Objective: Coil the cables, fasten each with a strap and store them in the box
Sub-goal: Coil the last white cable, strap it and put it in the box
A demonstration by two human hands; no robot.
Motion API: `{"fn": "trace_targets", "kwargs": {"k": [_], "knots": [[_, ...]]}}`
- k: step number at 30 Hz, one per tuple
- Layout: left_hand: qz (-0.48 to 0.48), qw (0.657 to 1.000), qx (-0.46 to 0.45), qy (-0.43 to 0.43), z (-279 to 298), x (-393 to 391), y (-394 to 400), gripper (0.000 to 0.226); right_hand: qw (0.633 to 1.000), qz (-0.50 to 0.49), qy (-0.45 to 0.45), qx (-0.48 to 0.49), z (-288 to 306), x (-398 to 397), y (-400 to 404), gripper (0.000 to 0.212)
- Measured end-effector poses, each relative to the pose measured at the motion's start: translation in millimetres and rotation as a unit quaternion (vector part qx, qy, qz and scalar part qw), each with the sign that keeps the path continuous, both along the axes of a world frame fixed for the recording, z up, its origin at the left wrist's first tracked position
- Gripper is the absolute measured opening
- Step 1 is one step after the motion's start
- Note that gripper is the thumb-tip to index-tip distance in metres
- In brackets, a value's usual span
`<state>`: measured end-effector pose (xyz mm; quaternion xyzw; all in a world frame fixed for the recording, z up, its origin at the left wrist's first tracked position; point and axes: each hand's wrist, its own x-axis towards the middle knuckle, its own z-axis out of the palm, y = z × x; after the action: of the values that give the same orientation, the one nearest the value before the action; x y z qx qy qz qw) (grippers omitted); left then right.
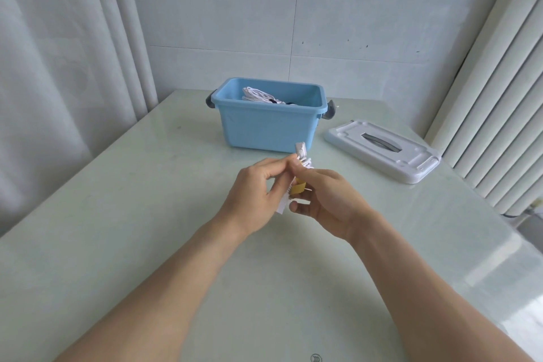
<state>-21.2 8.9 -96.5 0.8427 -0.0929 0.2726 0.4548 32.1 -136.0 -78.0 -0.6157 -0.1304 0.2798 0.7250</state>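
A coiled white cable [303, 156] is held above the table between both hands, with a yellow strap [298, 187] around its middle. My left hand [254, 191] grips the bundle from the left, and a white end sticks out below it. My right hand [326, 200] pinches the cable and strap from the right. Behind them stands the open blue box [266, 126], which has grey side latches. Another coiled white cable [258, 94] lies inside it. Most of the held bundle is hidden by my fingers.
The box's white lid [382, 148] lies flat on the pale green table [147, 229] to the right of the box. Curtains hang at the left and right. A tiled wall stands behind the table.
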Motion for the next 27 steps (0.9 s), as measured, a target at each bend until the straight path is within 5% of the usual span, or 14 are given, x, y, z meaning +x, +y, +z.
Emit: {"fn": "trace_targets", "kwargs": {"k": [8, 13, 27], "knots": [[0.003, 1.0, -0.006, 0.028, -2.8, 4.0, 7.5, 0.054, 1.0, 0.024, -0.018, 0.005, -1.5, 2.2, -1.3, 0.028], [0.008, 0.997, -0.075, 0.022, 3.8, 0.3, 6.1, 0.035, 0.999, 0.027, -0.033, -0.002, -1.2, 0.7, 1.3, 0.032], [0.005, 0.998, 0.06, 0.007, 4.4, 0.5, 3.8, 0.019, 0.984, -0.038, -0.163, -0.055, -1.4, -0.9, -1.7, 0.027]]}}
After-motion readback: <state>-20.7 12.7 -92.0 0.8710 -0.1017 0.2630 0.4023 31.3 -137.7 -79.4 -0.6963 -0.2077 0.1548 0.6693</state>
